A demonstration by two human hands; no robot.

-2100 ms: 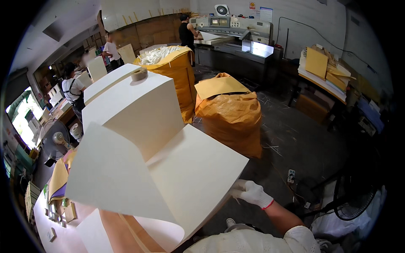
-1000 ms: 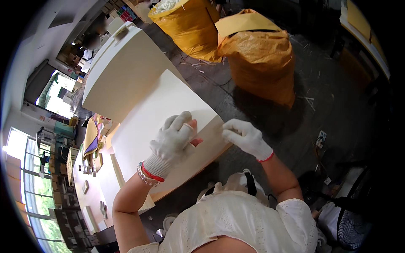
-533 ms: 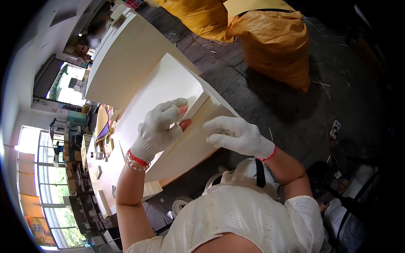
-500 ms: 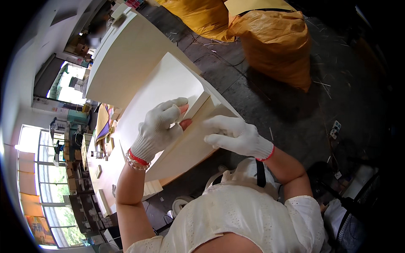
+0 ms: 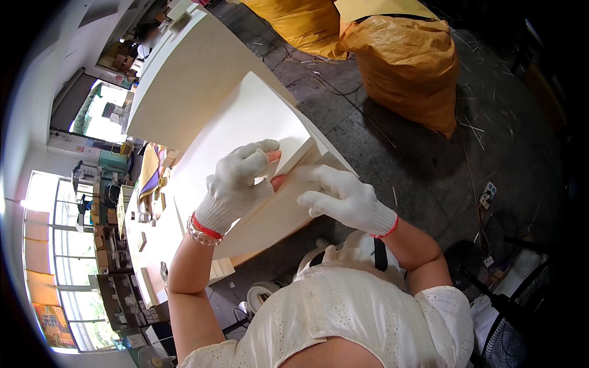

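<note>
A thick stack of white sheets (image 5: pixel 257 116), or one thick white board, lies on the worktable; which one I cannot tell. My left hand (image 5: pixel 239 178), in a white knitted glove with bare thumb and fingertip showing, grips its near corner. One finger rests on top and the thumb is at the edge. A pale flat sheet (image 5: pixel 264 224) extends below that corner. Just to the right, my gloved right hand (image 5: pixel 346 199) is open beside the edge. Its fingers are bent and its thumb is apart, with nothing visible between them.
Beyond the stack stands a large pale curved panel (image 5: pixel 196 80). Orange sacks (image 5: pixel 408 73) sit on the dark floor at the far right, among scattered strips. A power strip (image 5: pixel 488 195) and a black fan (image 5: pixel 518 319) are at the right. Small blocks (image 5: pixel 142 241) lie on the table's left.
My right hand's fingers have shifted slightly against the edge. My left hand keeps its place at the stack's corner. The whole view has shifted a little.
</note>
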